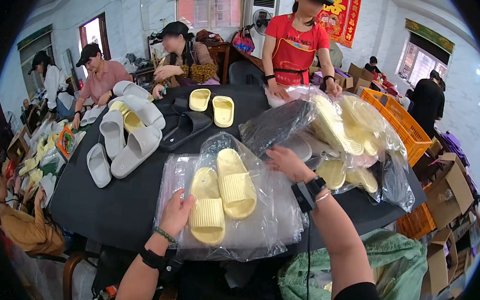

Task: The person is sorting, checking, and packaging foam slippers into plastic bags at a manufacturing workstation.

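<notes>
A pair of pale yellow slide slippers lies toe-down on a clear plastic bag, over a stack of clear bags; I cannot tell whether the film covers them. My left hand is closed at the left slipper's outer edge, thumb against its side, and what its fingers grip is hidden. With fingers stretched out, my right hand hovers over the upper right of the bag, beside a dark slipper in clear film. It holds nothing.
Grey slippers pile on the black table; small yellow slippers and a black slipper lie farther back. Bagged yellow slippers heap at right, where a person in red handles them. A green sack stands below.
</notes>
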{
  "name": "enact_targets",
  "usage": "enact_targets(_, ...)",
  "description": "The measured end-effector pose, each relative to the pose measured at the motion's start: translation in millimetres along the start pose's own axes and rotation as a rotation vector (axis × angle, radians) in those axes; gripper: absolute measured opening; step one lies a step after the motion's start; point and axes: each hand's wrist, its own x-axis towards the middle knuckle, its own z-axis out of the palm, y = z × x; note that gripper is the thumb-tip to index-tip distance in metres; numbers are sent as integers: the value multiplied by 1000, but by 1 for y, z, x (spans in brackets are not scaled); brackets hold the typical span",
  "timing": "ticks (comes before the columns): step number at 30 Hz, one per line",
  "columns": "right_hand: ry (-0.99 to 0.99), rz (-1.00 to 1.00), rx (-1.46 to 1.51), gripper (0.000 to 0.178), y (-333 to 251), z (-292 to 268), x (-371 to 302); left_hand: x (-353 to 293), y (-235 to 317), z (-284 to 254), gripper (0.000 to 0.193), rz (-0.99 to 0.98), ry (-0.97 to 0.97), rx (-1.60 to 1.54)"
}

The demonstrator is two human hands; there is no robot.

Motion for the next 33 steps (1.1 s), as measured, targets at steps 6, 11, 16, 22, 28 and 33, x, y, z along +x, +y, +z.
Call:
enact_targets(6,50,120,-239,46,-16,19,8,1,-3,-2,54,47,32,-6)
enact_targets(11,-42,232,-410,41,-23,23,-5,10,-15,1,55,60,31,-35)
enact_targets(16,-166,-311,-724,34,-22,26,-2,3,-17,4,58,55,88,-106)
enact_targets(22,-472,59,-639,69,-65,48,-28,-1,6,8,57,-1,22,-20)
enact_targets(28,-578,153,-734,78,-56,58,-18,-8,9,9,66,-40,4,69)
enact_targets(33,-654,271,-700,57,-62,40,-8,-13,14,-3,70,-55,-47,96)
